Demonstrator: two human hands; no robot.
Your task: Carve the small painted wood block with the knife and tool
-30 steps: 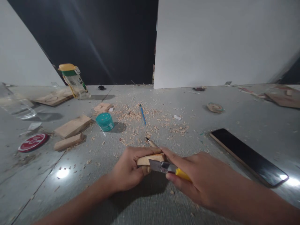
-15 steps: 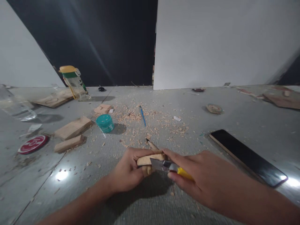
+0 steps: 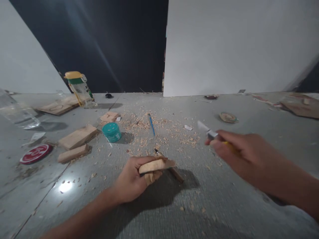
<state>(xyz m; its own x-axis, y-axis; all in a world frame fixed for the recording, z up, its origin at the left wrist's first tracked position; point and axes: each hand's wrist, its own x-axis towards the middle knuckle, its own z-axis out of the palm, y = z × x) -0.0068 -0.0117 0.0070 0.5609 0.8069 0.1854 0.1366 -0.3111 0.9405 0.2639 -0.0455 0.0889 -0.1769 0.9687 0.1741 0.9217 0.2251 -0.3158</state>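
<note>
My left hand is wrapped round a small piece of pale wood, with a tan wrapping on a finger beneath it. In my right hand is a utility knife with a yellow handle, its blade out and pointing up and left, well apart from the wood. Partly hidden behind the wood, a wooden-handled tool with a dark tip lies on the floor. Further off, wood shavings are scattered around a blue pencil-like stick.
A teal jar stands left of the shavings, near wood blocks and a red round lid. Behind them are a yellow-capped bottle and a clear bottle. A round disc lies right. The phone is hidden behind my right arm.
My right hand has drawn the knife off the wood, up and to the right, now covering the phone. My left hand has shifted slightly left, tilting the wood; more of the wooden-handled tool shows.
</note>
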